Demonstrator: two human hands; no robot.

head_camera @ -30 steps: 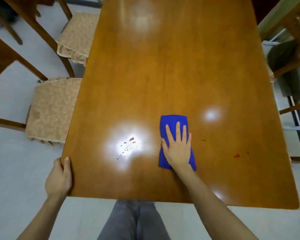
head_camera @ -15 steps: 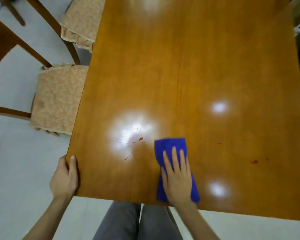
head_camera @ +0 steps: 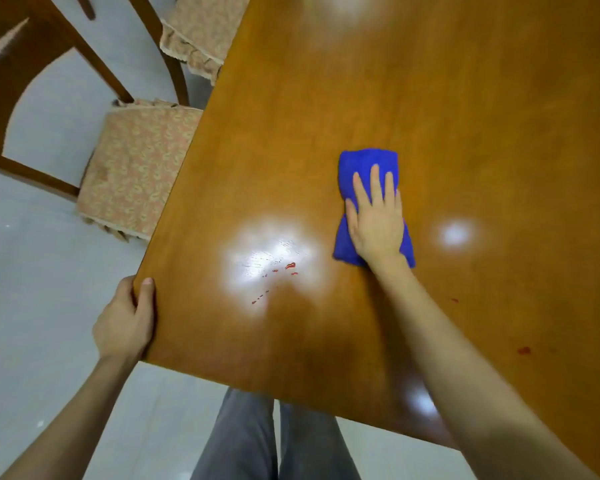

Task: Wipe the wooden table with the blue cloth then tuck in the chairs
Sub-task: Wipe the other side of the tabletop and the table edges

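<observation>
The wooden table (head_camera: 430,98) fills most of the view. A folded blue cloth (head_camera: 368,164) lies on it near the middle. My right hand (head_camera: 376,220) presses flat on the cloth, fingers spread and pointing away from me. My left hand (head_camera: 125,320) grips the table's near left corner, thumb on top. Small red spots (head_camera: 290,266) sit in a glare patch just left of the cloth. More red specks (head_camera: 523,349) lie to the right of my forearm. Two chairs with patterned seat cushions, the nearer chair (head_camera: 136,168) and the farther chair (head_camera: 201,32), stand pulled out along the table's left side.
Pale tiled floor (head_camera: 32,289) lies left of and below the table. My legs in grey trousers (head_camera: 274,441) stand against the near edge. The nearer chair's dark wooden back (head_camera: 0,81) arches at the far left.
My right hand has pushed the blue cloth away from the near edge toward the table's middle. The view has tilted and shifted right. My left hand has stayed on the corner.
</observation>
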